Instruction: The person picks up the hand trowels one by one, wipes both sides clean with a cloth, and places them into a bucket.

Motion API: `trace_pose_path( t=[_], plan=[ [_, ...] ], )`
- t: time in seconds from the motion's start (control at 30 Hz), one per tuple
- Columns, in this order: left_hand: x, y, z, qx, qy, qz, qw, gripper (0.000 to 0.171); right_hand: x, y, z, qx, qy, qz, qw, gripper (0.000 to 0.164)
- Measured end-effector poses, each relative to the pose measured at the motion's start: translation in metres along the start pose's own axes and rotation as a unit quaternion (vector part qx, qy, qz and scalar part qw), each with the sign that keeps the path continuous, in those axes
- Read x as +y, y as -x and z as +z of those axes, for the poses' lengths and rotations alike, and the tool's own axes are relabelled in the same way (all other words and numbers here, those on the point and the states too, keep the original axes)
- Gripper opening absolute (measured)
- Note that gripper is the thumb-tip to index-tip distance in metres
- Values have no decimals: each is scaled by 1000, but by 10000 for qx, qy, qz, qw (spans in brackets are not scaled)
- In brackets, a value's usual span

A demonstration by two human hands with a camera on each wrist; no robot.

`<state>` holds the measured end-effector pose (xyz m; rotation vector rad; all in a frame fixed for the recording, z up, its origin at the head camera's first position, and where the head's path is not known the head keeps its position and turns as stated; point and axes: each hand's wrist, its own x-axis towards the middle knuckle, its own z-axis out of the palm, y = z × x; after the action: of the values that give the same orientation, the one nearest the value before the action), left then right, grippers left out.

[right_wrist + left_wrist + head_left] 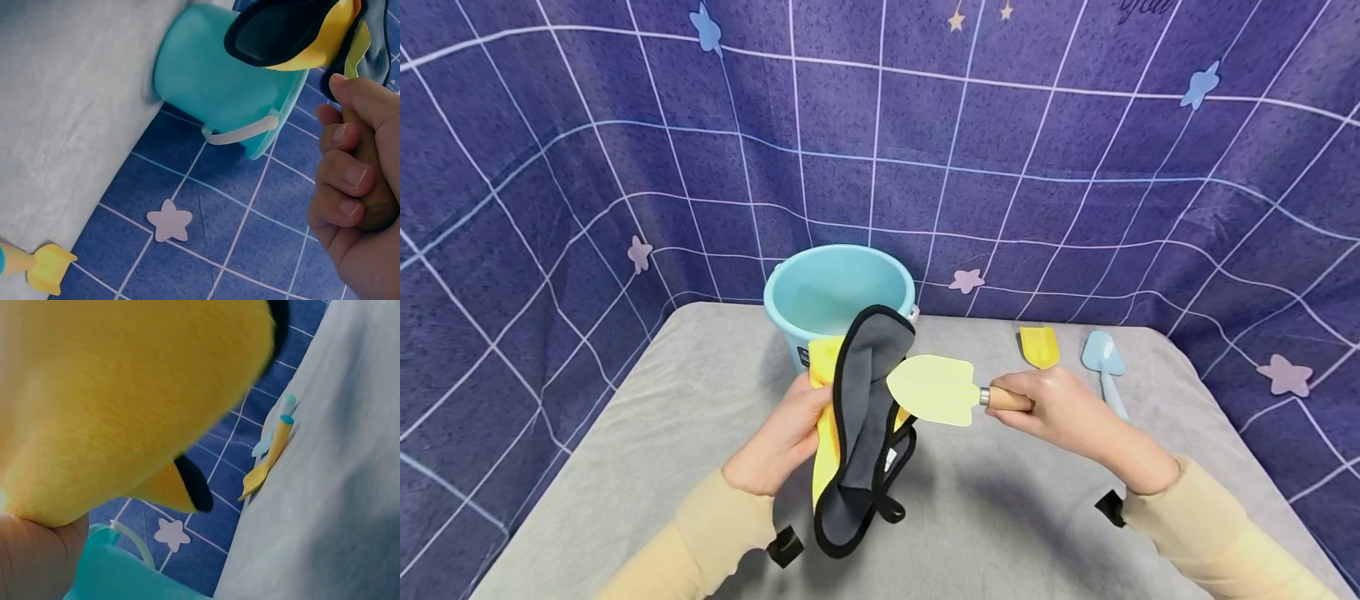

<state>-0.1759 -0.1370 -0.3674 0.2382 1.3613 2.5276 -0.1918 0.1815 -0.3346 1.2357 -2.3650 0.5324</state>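
Note:
My left hand (778, 442) grips a yellow plush pouch (125, 412) with grey lining (865, 400) and black edging; its open side faces the camera in the head view. A small black loop hangs from its lower end. My right hand (1071, 417) holds a trowel by its wooden handle (1009, 399), fingers wrapped round it in the right wrist view. The trowel's pale yellow blade (934, 390) points left and overlaps the pouch's opening. Black-tipped yellow flaps show on the pouch in the left wrist view.
Behind the pouch stands a light blue bucket (790, 333) with a white handle (240, 132). A yellow toy shovel (1039, 347) and a light blue one (1103, 358) lie at the back right of the grey cloth surface (700, 400). A purple gridded curtain (880, 167) hangs behind.

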Motion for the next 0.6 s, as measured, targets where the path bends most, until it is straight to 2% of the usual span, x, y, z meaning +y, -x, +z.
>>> trace_pose_path(
  t=[0.37,0.6],
  plan=[
    [10,11,-15,357,-276,254,9987,18,6,7,-2,149,263,-68,9995,18],
    [20,15,-24,429,-407,400,9974,19,7,8,-6,272,411,40,9988,16]
  ],
)
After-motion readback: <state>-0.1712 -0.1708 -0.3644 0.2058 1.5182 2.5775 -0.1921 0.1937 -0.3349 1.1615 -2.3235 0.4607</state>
